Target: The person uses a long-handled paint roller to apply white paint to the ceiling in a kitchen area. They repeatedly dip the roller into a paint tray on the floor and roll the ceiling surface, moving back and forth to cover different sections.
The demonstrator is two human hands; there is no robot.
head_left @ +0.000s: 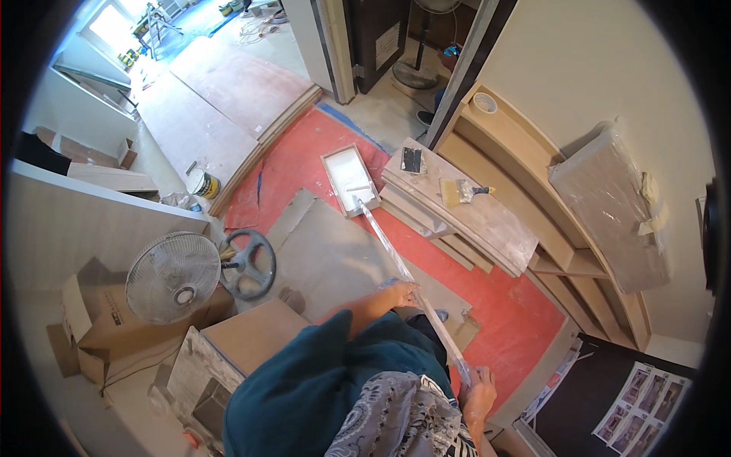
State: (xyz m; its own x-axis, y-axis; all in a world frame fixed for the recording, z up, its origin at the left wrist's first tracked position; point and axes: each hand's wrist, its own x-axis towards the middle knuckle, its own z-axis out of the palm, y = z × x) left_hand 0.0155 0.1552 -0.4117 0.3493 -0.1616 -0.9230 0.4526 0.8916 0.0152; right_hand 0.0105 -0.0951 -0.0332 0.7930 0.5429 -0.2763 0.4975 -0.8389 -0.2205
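Both of my hands grip a long white-smeared pole that slants from my body down to a shallow tray on the floor. My left hand is closed round its middle, in front of my body. Lower right, my right hand is wrapped round the near end. The far end of the pole rests inside the wood-edged tray, which holds a white layer that looks like paint. What head the pole carries is too small to make out.
Stacked boards right of the pole carry a wide brush and a dark, flat tool. A fan and cardboard box stand left. A raised platform edge lies beyond; a curved shelf lines the right.
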